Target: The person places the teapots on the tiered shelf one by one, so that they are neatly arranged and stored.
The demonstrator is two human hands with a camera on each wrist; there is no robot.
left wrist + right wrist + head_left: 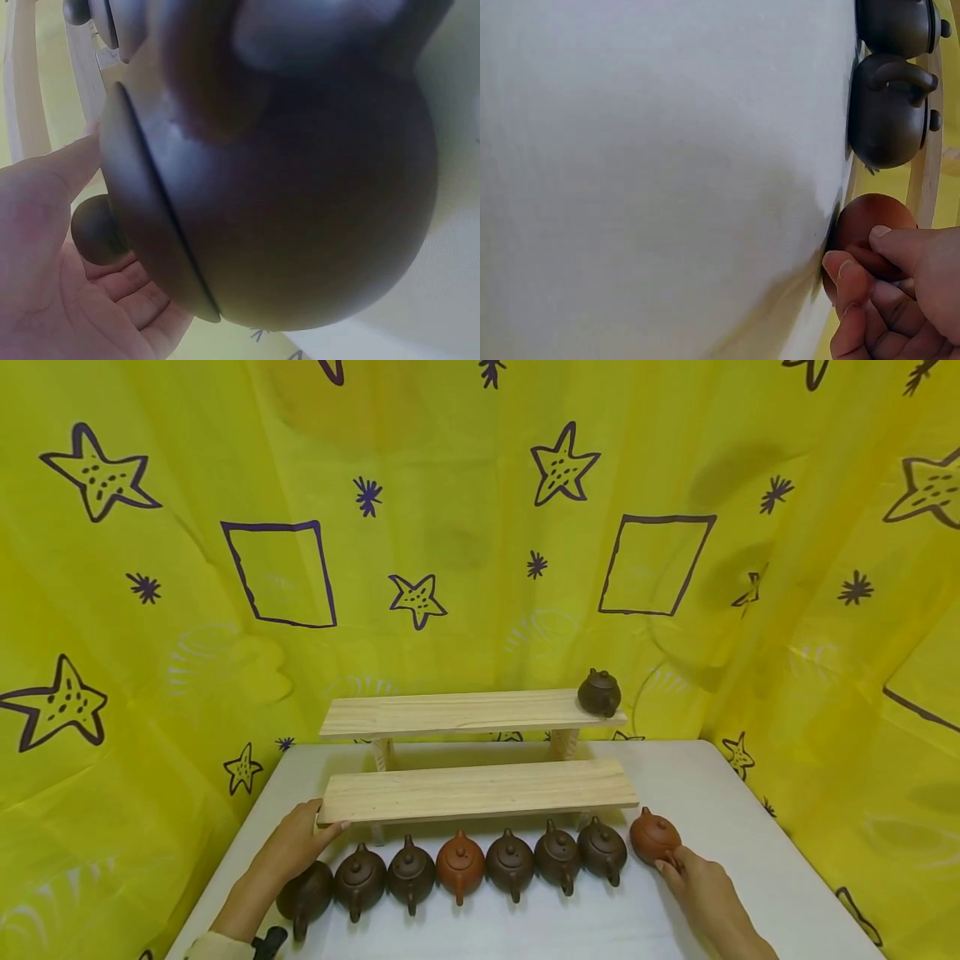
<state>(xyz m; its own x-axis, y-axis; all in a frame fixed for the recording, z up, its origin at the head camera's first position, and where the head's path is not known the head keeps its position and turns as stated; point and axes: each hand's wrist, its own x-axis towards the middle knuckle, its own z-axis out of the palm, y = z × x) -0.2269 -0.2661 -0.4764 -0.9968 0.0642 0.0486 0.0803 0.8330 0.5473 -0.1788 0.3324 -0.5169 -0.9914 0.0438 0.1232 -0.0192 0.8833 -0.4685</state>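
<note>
Slanting leftward, spout (pixel 645 813) away: red teapot (pixel 656 838)—right fingers (pixel 853 285) pinch handle (pixel 870 259), left fingers (pixel 142 306) loose.

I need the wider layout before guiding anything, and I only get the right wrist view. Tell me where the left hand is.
Observer: The left hand is at the left end of the lower shelf.
Operator: Now report what stands on the upper shelf.
Observer: One dark teapot stands at its right end.
Operator: Check whether the red teapot in the right hand is the only red one.
Observer: No, a second red teapot stands fourth from the left in the row.
</note>
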